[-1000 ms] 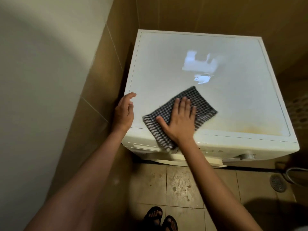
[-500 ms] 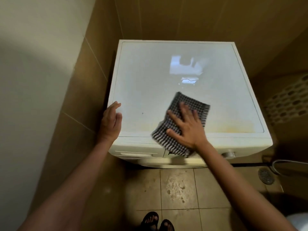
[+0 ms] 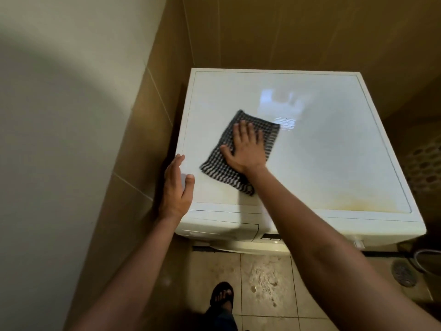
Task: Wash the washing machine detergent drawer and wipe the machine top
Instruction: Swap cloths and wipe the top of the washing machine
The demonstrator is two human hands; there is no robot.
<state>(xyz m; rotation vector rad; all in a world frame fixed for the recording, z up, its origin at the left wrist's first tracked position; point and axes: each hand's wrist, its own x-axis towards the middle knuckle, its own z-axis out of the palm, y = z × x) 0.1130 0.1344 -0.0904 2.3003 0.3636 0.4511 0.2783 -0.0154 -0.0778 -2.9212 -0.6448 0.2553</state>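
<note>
View from above of a white washing machine standing in a corner of tan tiled walls. On the left half of the machine top lies a black-and-white checked cloth, folded and flat. The right hand presses down on the cloth with a flat palm, its fingers straight and close together and the thumb out to the side. The left hand rests on the top's front left edge, fingers loosely extended and gripping nothing. The detergent drawer sits closed in the front panel, below the left hand. A yellowish stain marks the top near its front right edge. Below, a foot in a black sandal stands on the stained floor tiles, with a round drain to the right.
</note>
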